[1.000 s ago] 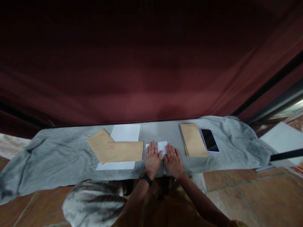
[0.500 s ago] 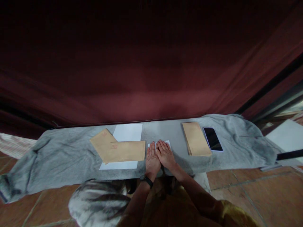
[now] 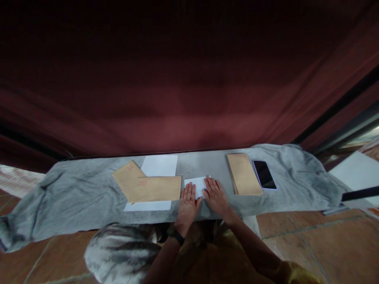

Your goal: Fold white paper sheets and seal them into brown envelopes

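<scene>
A small piece of folded white paper (image 3: 196, 185) lies on the grey cloth in front of me. My left hand (image 3: 187, 204) rests flat with its fingers on the paper's left side, thumb stretched toward the middle. On the right side of the paper lies my right hand (image 3: 216, 196), palm down, fingers extended. Both hands are open and cover parts of the paper's edges. Just left of my left hand is a brown envelope (image 3: 160, 189), overlapping a second, tilted envelope (image 3: 128, 176) and white sheets (image 3: 161, 165).
A stack of brown envelopes (image 3: 244, 173) lies to the right, beside a phone (image 3: 264, 174) with a purple edge. The grey cloth (image 3: 89, 185) covers the narrow bench. A dark red surface (image 3: 183, 130) rises behind it. White paper (image 3: 355, 173) shows at far right.
My hands have moved apart from side by side on the paper to its left and right sides. More of the white paper shows between them.
</scene>
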`<act>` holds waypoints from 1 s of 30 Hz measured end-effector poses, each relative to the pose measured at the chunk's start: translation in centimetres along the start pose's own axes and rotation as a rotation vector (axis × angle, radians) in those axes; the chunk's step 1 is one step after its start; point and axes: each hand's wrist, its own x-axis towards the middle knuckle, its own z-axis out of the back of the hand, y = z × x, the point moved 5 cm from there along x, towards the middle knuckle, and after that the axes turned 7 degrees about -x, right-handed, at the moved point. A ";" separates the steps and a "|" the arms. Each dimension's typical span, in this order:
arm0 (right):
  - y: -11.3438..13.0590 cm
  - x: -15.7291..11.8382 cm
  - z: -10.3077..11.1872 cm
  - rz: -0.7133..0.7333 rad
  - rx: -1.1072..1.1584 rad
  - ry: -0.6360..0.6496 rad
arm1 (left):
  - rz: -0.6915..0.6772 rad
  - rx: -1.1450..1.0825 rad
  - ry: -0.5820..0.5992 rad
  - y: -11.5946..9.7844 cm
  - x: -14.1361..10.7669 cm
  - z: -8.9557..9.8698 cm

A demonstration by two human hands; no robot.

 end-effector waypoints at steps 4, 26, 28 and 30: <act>-1.1 -1.0 0.1 -0.003 0.028 -0.011 | -0.033 -0.014 0.080 1.2 -1.0 -0.2; -4.6 1.5 4.9 -0.250 0.582 -0.094 | 0.315 -0.850 -0.173 3.2 4.5 8.1; -5.0 2.1 4.4 -0.303 0.520 -0.116 | 0.420 -0.980 -0.207 3.5 4.6 6.7; -5.3 2.4 3.5 -0.348 0.457 -0.125 | 0.490 -1.024 -0.194 3.6 4.2 4.9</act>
